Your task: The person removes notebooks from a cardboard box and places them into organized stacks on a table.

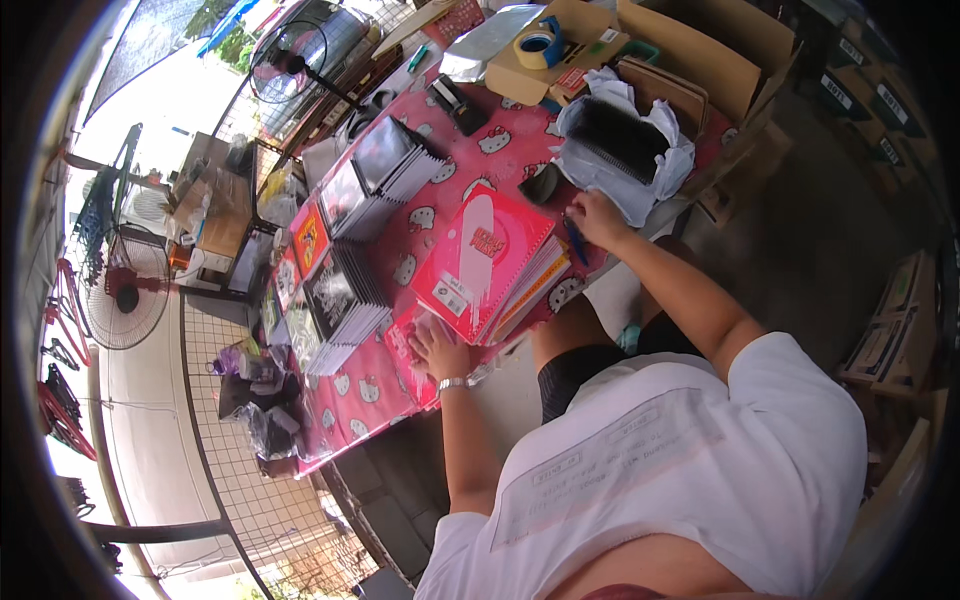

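Observation:
My left hand lies flat, fingers spread, on a red plastic-wrapped notebook at the near edge of the table; a watch sits on that wrist. Beside it rests a stack of pink spiral notebooks, tilted on the table. My right hand is at the stack's far right corner, closed around a blue pen that points down toward the stack. The table wears a pink cloth with a cartoon cat print.
Two stacks of dark-covered notebooks lie left of the pink stack. A white bag of black spiral notebooks lies beyond my right hand. Behind it are cardboard boxes and a blue tape roll. Fans and a wire grid stand left.

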{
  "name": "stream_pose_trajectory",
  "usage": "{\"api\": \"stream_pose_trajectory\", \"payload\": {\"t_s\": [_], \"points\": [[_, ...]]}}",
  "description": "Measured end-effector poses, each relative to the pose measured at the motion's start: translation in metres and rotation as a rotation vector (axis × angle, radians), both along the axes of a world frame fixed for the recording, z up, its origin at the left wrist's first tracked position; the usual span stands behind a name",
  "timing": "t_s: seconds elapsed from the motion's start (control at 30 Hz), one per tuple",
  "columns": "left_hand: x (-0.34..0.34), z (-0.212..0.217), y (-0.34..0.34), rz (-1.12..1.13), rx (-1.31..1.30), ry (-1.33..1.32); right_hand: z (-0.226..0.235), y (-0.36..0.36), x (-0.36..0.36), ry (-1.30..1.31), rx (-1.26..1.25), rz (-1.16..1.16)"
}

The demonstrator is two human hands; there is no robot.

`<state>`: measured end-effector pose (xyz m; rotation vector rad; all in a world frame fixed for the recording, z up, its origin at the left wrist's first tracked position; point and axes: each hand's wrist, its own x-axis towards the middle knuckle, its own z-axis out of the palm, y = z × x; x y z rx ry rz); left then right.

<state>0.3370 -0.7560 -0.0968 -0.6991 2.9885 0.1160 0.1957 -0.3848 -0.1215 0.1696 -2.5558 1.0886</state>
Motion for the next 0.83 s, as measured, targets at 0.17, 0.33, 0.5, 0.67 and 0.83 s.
{"api": "stream_pose_trajectory", "payload": {"t_s": [0.17, 0.33, 0.5, 0.67, 0.83], "points": [[0.007, 0.000, -0.017, 0.033, 0.034, 0.061, 0.008, 0.059, -0.062, 0.058, 0.048, -0.286], [-0.025, 0.075, -0.001, -0.263, 0.211, 0.687, -0.020, 0.084, -0.093, -0.100, 0.457, -0.214], [-0.032, 0.173, 0.141, -0.881, 0.159, 0.752, 0.031, 0.087, -0.083, -0.099, 0.200, -0.291], [-0.030, 0.139, 0.164, -0.916, -0.220, 0.459, 0.073, 0.083, -0.077, -0.128, 0.270, -0.057], [-0.027, 0.173, 0.165, -1.013, -0.014, 0.205, 0.066, 0.115, -0.078, -0.445, 0.445, 0.006]]}}
